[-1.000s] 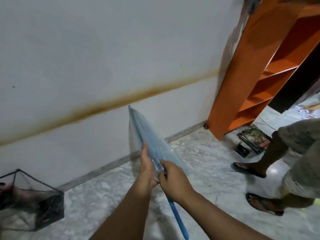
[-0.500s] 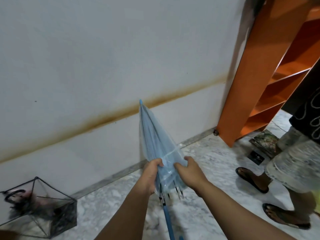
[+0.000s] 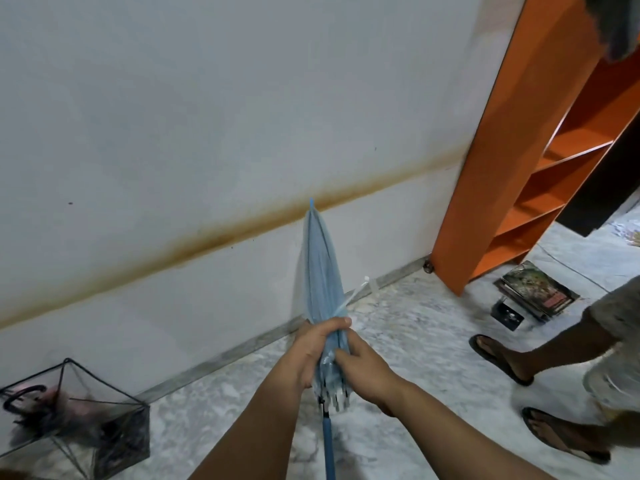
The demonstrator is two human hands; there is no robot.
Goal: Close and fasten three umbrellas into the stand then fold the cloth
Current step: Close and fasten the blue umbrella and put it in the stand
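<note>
- Standing behind everything is a big white wall (image 3: 173,116) with a long brown stain across it, and it looks the same as half a second ago.
- Under it is the pale marble floor (image 3: 415,341), in the same place as before.
- On the right is the tall orange shelf (image 3: 491,161), which now sits a bit more to the right and higher in the picture than before.
- Beside it, on the right edge, another person's legs (image 3: 568,344) in dark sandals have stepped; one foot is now nearer the books (image 3: 538,289) lying on the floor.
- The blue umbrella (image 3: 320,282) is folded up and held in the air in the middle, tip pointing up at the wall. It stands straighter now, and its cloth is bunched tighter than before.
- The black wire stand (image 3: 104,424) sits on the floor at the bottom left, well apart from the blue umbrella, with a pink umbrella (image 3: 52,396) already inside.
- The left hand (image 3: 311,351) is wrapped around the folds of the blue umbrella, and has closed in more than before.
- The right hand (image 3: 363,368) pinches the same folds just beside it; earlier it sat further apart.
- A thin white strap (image 3: 356,291) now sticks out to the right of the folds.
</note>
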